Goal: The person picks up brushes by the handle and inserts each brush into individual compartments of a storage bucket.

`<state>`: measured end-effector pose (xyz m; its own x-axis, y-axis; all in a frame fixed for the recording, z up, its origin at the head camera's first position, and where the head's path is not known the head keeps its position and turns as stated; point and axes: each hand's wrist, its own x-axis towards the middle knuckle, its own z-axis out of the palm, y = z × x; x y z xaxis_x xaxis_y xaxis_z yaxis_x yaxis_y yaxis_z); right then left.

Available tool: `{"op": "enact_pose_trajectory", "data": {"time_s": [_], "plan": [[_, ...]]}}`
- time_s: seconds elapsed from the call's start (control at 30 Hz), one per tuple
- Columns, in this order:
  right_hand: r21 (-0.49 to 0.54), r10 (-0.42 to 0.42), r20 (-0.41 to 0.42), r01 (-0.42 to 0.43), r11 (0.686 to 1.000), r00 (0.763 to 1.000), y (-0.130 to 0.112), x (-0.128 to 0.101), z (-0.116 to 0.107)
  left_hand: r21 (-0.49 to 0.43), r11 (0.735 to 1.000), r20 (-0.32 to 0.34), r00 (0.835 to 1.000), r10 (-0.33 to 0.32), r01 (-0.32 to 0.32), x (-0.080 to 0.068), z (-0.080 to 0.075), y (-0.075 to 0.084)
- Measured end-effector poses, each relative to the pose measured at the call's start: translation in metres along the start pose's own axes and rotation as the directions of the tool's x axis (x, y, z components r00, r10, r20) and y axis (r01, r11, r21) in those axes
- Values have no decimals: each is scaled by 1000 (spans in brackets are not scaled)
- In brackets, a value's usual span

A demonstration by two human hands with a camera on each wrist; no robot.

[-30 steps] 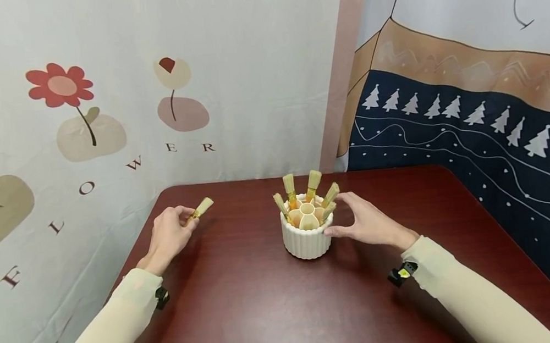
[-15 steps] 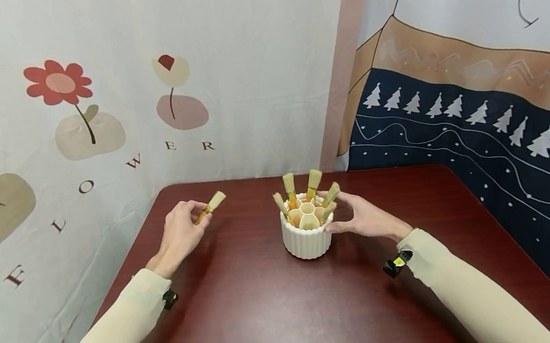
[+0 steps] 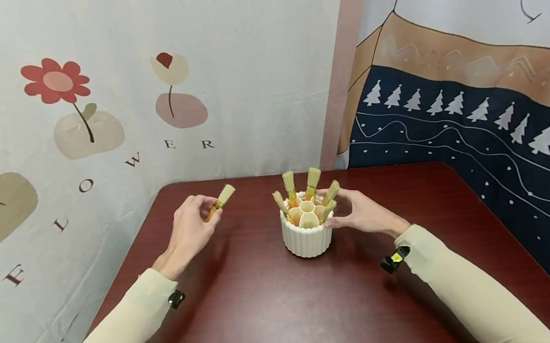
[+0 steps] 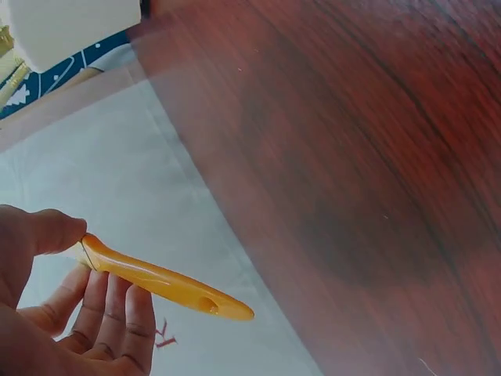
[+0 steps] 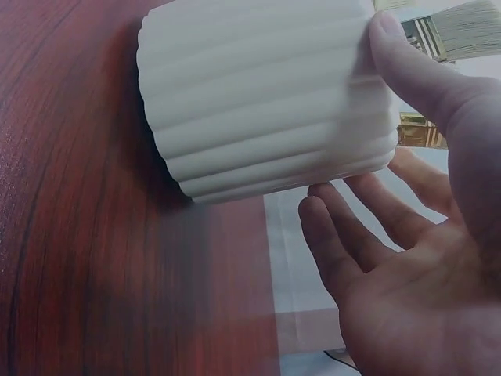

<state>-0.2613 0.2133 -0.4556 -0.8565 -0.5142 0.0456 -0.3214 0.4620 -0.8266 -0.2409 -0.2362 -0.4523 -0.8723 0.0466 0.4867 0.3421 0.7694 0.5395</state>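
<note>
So the left hand (image 3: 188, 232) has a small brush (image 3: 219, 202) pinched between thumb and fingertips, up off the table (image 3: 268, 304), over toward its left edge. The bristles point up and to the right, toward the holder. In the left wrist view you can see the orange handle (image 4: 160, 280) lying across the fingers (image 4: 117, 313) with the thumb pressing on the ferrule end, so that hand is clamped on the brush.

The right hand (image 3: 363, 212) is at the white ribbed holder (image 3: 307, 234), which sits around the middle of the table, closer to the back edge. From the right wrist camera the thumb (image 5: 415, 70) is pressed against the holder's ribbed wall (image 5: 258, 94) near the rim, and the other fingers (image 5: 344, 243) are spread out and fairly straight beside the base, not wrapped around it. So loose and apart, more steadying than gripping.

Five brushes (image 3: 313, 178) already stand in the holder, bristles up, mostly in the back and right compartments.
</note>
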Motion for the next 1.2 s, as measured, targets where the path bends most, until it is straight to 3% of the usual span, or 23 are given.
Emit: {"op": "enact_pose_trajectory", "data": {"time_s": [0.73,1.2], "plan": [[17,-17,-42,18,1000,999,-7,-3,6,-135,985,-53,994,100,-106,-5,6,46],[39,11,-96,-7,999,995,-9,-7,13,-225,966,-77,991,111,-125,-7,8,63]]}}
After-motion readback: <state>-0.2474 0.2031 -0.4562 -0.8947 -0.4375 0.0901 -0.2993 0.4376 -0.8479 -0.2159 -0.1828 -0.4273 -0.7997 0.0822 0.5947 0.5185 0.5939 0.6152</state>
